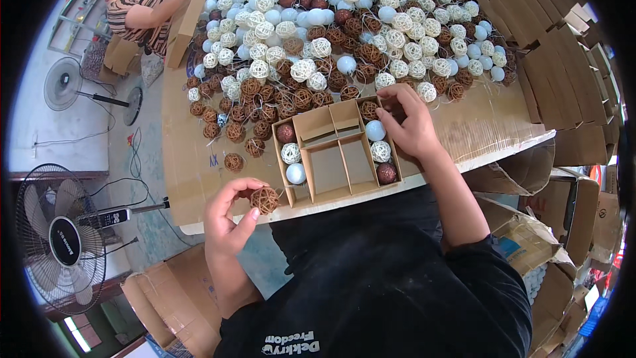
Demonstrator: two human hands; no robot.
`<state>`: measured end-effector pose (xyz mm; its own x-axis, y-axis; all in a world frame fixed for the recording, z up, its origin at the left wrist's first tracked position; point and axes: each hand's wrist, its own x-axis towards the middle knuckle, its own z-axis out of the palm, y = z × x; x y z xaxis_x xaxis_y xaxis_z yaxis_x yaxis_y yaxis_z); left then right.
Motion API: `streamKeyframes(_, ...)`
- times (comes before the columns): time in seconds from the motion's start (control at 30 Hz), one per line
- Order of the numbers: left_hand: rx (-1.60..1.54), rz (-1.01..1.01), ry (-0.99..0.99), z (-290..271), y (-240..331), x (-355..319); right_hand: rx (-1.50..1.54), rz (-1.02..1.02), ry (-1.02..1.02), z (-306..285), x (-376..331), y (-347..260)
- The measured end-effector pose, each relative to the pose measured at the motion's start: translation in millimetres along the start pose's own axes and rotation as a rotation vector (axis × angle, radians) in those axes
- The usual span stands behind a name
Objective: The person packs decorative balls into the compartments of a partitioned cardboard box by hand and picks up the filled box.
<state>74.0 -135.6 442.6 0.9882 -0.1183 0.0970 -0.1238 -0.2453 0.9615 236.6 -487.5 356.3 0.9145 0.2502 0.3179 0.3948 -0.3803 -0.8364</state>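
My left hand (228, 215) pinches a brown wicker ball (264, 200) just off the near left corner of a divided cardboard box (303, 211). Curled over the box's far right corner, my right hand (409, 122) grips its edge with thumb and forefinger. Right by that thumb, a brown wicker ball (368, 111) lies in the right column. Below it sit a smooth pale ball (375, 130), a white wicker ball (380, 152) and a dark red glittery ball (386, 173). The left column holds another dark red ball (285, 133), a white wicker ball (291, 153) and a pale ball (295, 173).
A large heap of wicker and smooth balls (318, 46) covers the far part of the cardboard-topped table (477, 129). Stacked cartons (563, 79) stand at the right. Another person (139, 6) works at the far left. Floor fans (64, 238) stand left; an open carton (175, 292) is below.
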Motion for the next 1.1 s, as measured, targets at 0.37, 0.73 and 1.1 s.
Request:
streamKeyframes(0.37,-0.092,-0.036,-0.143,10,-3,1,0.012,0.042,0.008,3,-1,1)
streamKeyframes(0.73,0.328,0.022,-0.098,34,-21,13,0.02,0.025,0.011,4,-1,0)
streamKeyframes(1.1,0.455,-0.047,-0.023,44,-21,5,0.041,0.054,-0.005,3,-1,3)
